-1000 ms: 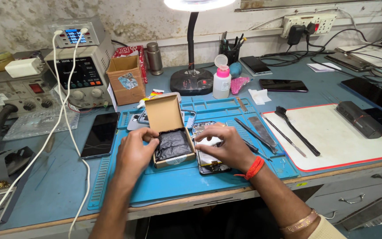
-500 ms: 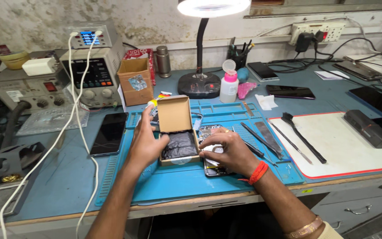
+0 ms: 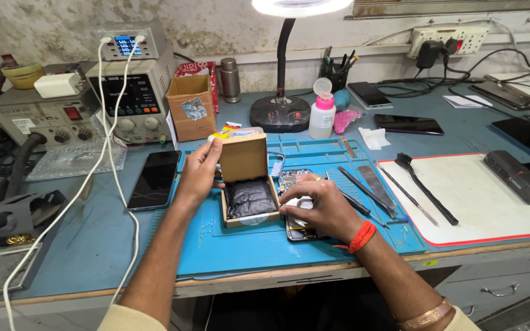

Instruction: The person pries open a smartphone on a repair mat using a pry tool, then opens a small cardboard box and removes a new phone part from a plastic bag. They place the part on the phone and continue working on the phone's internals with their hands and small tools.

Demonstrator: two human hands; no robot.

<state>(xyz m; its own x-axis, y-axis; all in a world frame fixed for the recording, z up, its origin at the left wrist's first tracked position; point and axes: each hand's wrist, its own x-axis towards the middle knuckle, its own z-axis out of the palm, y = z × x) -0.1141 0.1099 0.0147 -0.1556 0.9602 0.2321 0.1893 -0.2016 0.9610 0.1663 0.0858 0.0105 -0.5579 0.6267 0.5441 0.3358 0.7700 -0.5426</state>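
Note:
A small open cardboard box [image 3: 248, 184] with crumpled black plastic inside sits on the blue work mat [image 3: 314, 242]. My left hand [image 3: 199, 173] grips the box's left side and raised lid. Right of the box lies an opened phone [image 3: 295, 202] with its insides showing. My right hand [image 3: 320, 207] rests on that phone, its fingertips at the box's right edge.
A black phone [image 3: 154, 179] lies left of the mat. Tweezers and flat pry tools [image 3: 369, 190] and a black brush [image 3: 426, 187] lie to the right, beside a white mat [image 3: 492, 202]. Power supplies [image 3: 127, 86], a lamp base [image 3: 280, 113] and a white bottle [image 3: 321, 116] stand behind.
The view has shifted slightly. My left hand has moved up from the box's contents to hold its left side and lid. My right hand stays on the opened phone.

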